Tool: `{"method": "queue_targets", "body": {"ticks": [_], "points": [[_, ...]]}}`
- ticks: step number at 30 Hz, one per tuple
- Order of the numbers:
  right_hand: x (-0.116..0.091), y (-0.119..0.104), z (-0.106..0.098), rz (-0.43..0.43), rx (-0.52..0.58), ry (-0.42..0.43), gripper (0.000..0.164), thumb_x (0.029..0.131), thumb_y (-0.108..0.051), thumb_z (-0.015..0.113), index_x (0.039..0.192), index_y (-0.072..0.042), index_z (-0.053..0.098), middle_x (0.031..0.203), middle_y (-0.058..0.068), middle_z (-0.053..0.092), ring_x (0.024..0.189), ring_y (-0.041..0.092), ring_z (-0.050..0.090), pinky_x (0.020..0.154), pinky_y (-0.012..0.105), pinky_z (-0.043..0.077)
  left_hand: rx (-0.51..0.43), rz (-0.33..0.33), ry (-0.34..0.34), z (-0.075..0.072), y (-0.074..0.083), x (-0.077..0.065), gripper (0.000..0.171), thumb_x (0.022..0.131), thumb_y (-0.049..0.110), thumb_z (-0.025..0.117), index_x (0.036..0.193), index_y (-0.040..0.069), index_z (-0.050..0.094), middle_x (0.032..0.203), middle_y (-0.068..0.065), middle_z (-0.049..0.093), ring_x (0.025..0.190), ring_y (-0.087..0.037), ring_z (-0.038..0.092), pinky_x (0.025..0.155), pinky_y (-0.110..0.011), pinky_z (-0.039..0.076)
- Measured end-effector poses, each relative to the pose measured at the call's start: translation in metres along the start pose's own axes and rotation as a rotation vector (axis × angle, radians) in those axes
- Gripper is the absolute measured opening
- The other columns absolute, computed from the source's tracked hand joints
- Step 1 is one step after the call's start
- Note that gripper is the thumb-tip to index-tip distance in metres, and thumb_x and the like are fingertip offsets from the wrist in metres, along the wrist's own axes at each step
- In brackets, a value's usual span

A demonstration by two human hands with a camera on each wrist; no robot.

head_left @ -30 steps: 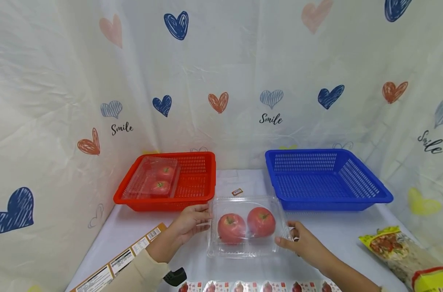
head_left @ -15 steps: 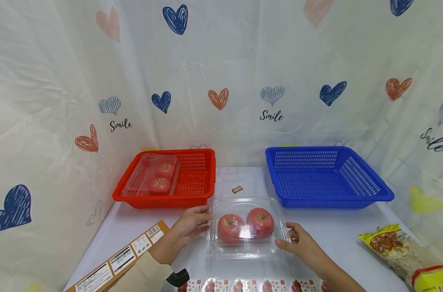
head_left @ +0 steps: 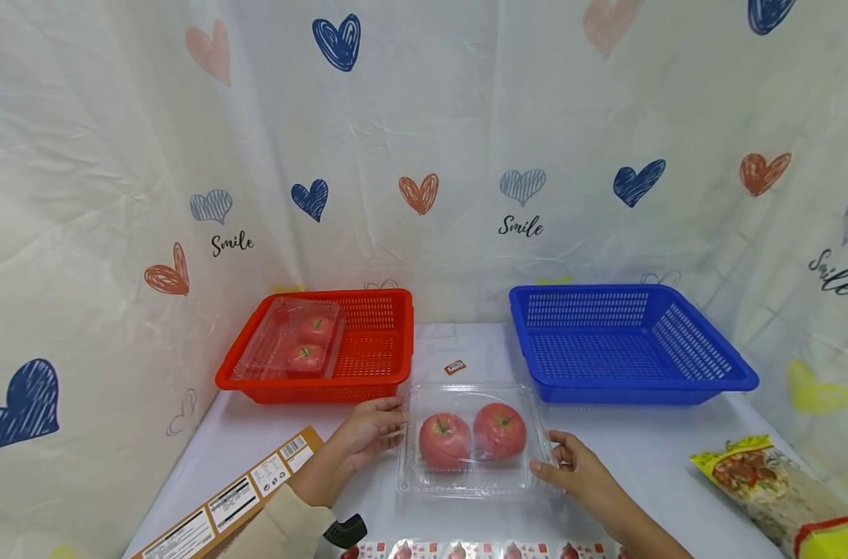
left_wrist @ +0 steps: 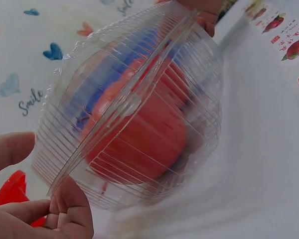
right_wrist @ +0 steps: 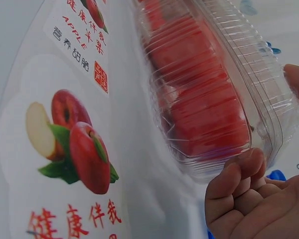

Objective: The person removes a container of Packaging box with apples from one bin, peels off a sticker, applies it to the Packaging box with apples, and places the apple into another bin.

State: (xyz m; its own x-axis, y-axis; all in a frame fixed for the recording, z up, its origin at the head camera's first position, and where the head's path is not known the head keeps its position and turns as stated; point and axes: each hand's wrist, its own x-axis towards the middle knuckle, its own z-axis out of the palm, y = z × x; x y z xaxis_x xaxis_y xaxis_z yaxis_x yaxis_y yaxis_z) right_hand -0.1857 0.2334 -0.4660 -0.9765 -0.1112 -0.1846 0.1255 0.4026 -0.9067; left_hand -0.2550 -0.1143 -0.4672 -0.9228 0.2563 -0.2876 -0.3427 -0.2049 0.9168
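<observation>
A clear plastic clamshell box (head_left: pixel 477 481) with two red apples, one apple (head_left: pixel 445 440) on the left and another apple (head_left: pixel 498 431) on the right, is between my hands above the white table. Its lid is down, and the two rims meet along the side in the left wrist view. My left hand (head_left: pixel 368 435) holds the box's left edge, with curled fingertips (left_wrist: pixel 72 199) at the rim. At the right edge, my right hand (head_left: pixel 578 470) grips the box, thumb on the near side and fingers (right_wrist: pixel 239 181) curled against it.
A red basket (head_left: pixel 368 380) at the back left contains another clear box (head_left: pixel 263 349) of apples. A blue basket (head_left: pixel 641 386) stands back right. An orange-brown carton (head_left: pixel 235 501), a yellow-ended food bag (head_left: pixel 780 489), apple-printed labels (head_left: pixel 459 550) and a small sticker (head_left: pixel 455 366) lie around.
</observation>
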Motion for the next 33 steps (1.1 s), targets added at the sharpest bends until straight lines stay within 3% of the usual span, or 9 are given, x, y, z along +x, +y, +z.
{"method": "queue_targets", "body": {"ticks": [7, 16, 21, 26, 29, 33], "points": [[0.000, 0.002, -0.001, -0.009, 0.011, -0.014, 0.076, 0.090, -0.026, 0.070, 0.143, 0.009, 0.030, 0.102, 0.009, 0.052, 0.098, 0.023, 0.054, 0.071, 0.034, 0.050, 0.008, 0.008, 0.007, 0.001, -0.003, 0.001, 0.054, 0.092, 0.013, 0.067, 0.138, -0.006, 0.046, 0.119, -0.014, 0.056, 0.091, -0.024, 0.056, 0.083, -0.034, 0.053], [0.003, 0.003, -0.002, -0.014, -0.014, -0.015, 0.077, 0.090, -0.027, 0.070, 0.144, 0.009, 0.029, 0.105, 0.010, 0.050, 0.104, 0.027, 0.054, 0.070, 0.034, 0.051, 0.110, 0.034, 0.007, 0.000, -0.002, 0.002, 0.058, 0.092, 0.016, 0.067, 0.141, -0.004, 0.043, 0.126, -0.016, 0.054, 0.095, -0.025, 0.057, 0.086, -0.036, 0.053], [0.001, 0.000, -0.003, -0.035, -0.055, -0.037, 0.077, 0.090, -0.027, 0.071, 0.144, 0.009, 0.030, 0.100, 0.010, 0.047, 0.089, 0.021, 0.055, 0.065, 0.032, 0.052, 0.256, 0.079, 0.005, -0.007, -0.001, -0.005, 0.057, 0.093, 0.022, 0.066, 0.141, -0.001, 0.045, 0.122, -0.013, 0.059, 0.096, -0.025, 0.060, 0.086, -0.038, 0.053], [-0.001, -0.005, -0.008, -0.049, -0.148, -0.064, 0.082, 0.089, -0.033, 0.071, 0.146, 0.007, 0.027, 0.101, 0.010, 0.047, 0.080, 0.019, 0.053, 0.061, 0.030, 0.050, 0.379, 0.131, -0.022, -0.021, 0.005, -0.023, 0.053, 0.095, 0.025, 0.063, 0.139, -0.001, 0.048, 0.121, -0.018, 0.061, 0.101, -0.034, 0.061, 0.089, -0.043, 0.053], [-0.004, -0.009, -0.011, -0.058, -0.243, -0.059, 0.087, 0.088, -0.041, 0.071, 0.147, 0.005, 0.026, 0.107, 0.008, 0.049, 0.083, 0.019, 0.053, 0.062, 0.030, 0.049, 0.485, 0.162, -0.083, -0.032, 0.007, -0.037, 0.047, 0.095, 0.019, 0.064, 0.134, -0.004, 0.052, 0.119, -0.022, 0.061, 0.102, -0.036, 0.061, 0.087, -0.041, 0.053], [-0.011, -0.014, -0.011, -0.106, -0.376, -0.021, 0.095, 0.085, -0.050, 0.070, 0.148, 0.005, 0.026, 0.122, 0.010, 0.050, 0.094, 0.021, 0.055, 0.069, 0.034, 0.051, 0.735, 0.207, -0.207, -0.048, 0.002, -0.061, 0.037, 0.091, 0.010, 0.067, 0.125, -0.003, 0.060, 0.107, -0.015, 0.066, 0.093, -0.025, 0.062, 0.078, -0.030, 0.054]]}}
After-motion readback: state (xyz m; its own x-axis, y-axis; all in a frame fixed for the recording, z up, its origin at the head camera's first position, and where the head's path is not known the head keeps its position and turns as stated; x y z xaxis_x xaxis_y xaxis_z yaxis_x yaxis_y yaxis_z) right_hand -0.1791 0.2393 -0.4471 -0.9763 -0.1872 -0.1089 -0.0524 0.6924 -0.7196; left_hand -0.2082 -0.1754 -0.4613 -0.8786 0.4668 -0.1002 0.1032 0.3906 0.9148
